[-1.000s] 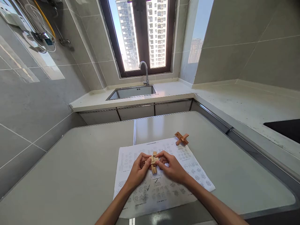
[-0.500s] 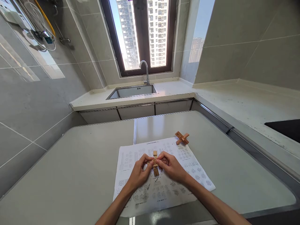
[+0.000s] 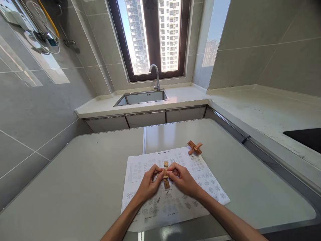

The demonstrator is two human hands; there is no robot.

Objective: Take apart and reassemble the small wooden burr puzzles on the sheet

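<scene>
A light wooden interlocking puzzle [image 3: 167,183] is gripped from both sides over a printed sheet [image 3: 173,209]. My left hand [image 3: 150,183] pinches its left side with thumb and fingertips. From the right, my right hand [image 3: 182,178] pinches it the same way, and the two thumbs nearly meet at its middle. Blocks stick out at the far and near ends; the side pieces are mostly hidden by my fingers. A second, redder wooden puzzle [image 3: 195,147], cross-shaped, rests at the sheet's far right corner, apart from my hands.
The sheet lies on a pale table [image 3: 87,174] with a seam down it. Beyond stands a counter with a sink [image 3: 145,97] and a faucet [image 3: 156,78] under a window. Another counter [image 3: 265,107] runs along the right, with a black panel [image 3: 306,138] on it.
Both hands stay in nearly the same place, with only very slight finger movement on the puzzle. The redder puzzle has not moved.
</scene>
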